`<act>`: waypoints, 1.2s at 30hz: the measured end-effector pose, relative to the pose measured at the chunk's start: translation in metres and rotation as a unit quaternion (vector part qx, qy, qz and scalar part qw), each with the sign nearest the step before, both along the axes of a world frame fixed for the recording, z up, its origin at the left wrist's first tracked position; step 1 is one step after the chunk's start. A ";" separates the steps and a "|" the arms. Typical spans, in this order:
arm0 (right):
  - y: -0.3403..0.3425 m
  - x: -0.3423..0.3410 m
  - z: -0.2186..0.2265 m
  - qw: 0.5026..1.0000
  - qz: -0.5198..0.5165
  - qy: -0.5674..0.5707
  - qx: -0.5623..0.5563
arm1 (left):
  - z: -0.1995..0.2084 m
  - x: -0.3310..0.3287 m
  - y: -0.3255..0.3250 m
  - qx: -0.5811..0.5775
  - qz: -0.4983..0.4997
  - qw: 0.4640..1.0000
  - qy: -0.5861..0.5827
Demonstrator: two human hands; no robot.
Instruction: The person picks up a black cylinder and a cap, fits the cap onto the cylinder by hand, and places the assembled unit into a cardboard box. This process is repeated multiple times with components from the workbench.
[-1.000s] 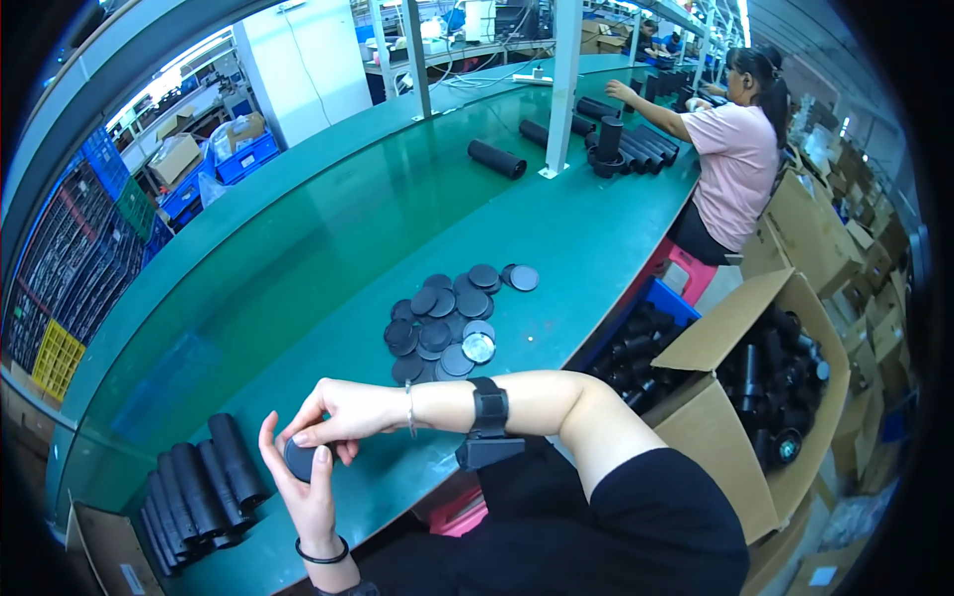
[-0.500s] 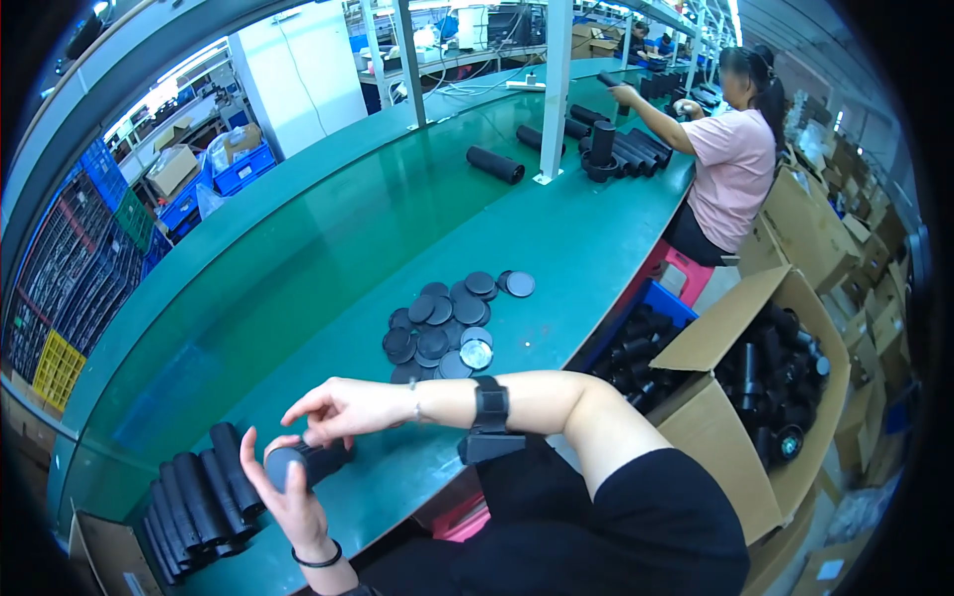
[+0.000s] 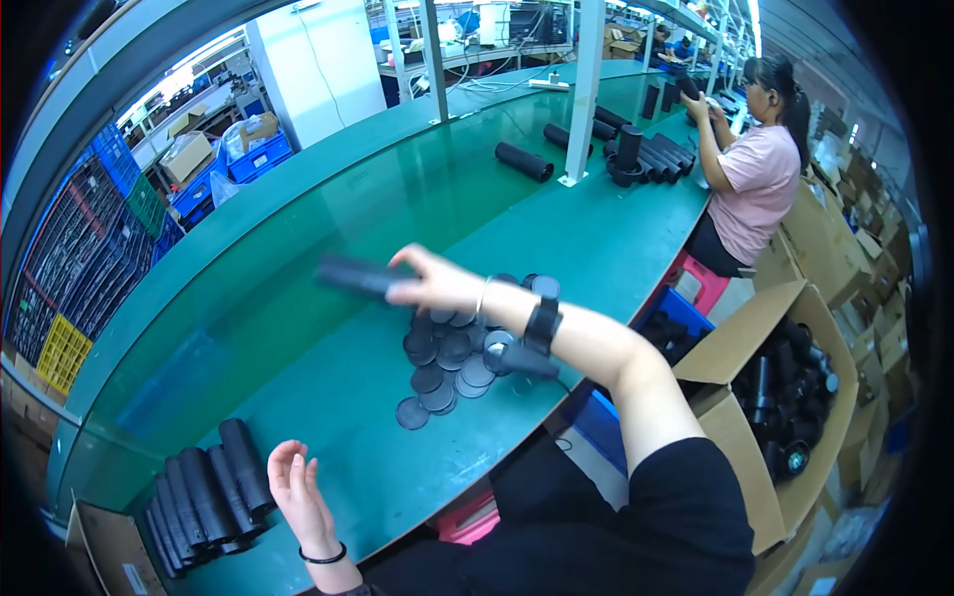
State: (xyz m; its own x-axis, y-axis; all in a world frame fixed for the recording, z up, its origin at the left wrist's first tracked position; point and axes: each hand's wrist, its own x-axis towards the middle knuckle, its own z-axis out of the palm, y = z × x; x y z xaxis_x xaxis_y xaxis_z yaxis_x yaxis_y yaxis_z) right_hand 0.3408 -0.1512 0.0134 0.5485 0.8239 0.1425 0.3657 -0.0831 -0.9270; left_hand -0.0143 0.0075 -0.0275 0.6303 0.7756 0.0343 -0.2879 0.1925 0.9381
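Observation:
My right hand (image 3: 437,283) holds a black tube (image 3: 360,277) lengthwise above the green table (image 3: 556,248), the tube blurred by motion. Below and to the right of it lies a pile of several black round caps (image 3: 452,353). My left hand (image 3: 298,487) hovers open, palm up, near the table's front edge with nothing in it. Just left of that hand lies a row of several black tubes (image 3: 204,497) side by side. A black watch sits on my right wrist.
A cardboard box (image 3: 785,397) holding black tubes stands at my right. A blue bin (image 3: 686,318) sits beside the table. Farther along, a person in a pink shirt (image 3: 750,184) handles more black tubes (image 3: 646,149). A white post (image 3: 584,94) rises from the table.
My right hand has lifted the black tube away from the left hand and swung it up and right over the caps. My left hand has let go and stays low, open.

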 end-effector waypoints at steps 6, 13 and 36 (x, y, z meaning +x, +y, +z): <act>-0.004 0.168 -0.043 0.933 -0.341 0.001 -0.113 | 0.016 -0.011 0.053 0.541 0.114 0.770 0.318; -0.008 0.192 -0.077 0.875 -0.413 -0.183 -0.176 | 0.001 0.000 0.092 0.571 0.131 0.585 0.561; -0.022 -0.097 -0.050 0.875 0.219 -0.401 -0.161 | 0.050 -0.007 0.023 0.395 -0.021 0.904 0.164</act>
State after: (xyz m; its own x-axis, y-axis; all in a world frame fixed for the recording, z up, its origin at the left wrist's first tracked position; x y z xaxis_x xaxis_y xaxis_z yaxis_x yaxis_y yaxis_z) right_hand 0.2436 -0.1732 -0.0362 0.0001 0.9983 0.0583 0.9498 0.0181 -0.3122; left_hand -0.0209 0.0305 0.0221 0.7355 0.5660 0.3725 0.0231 -0.5704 0.8210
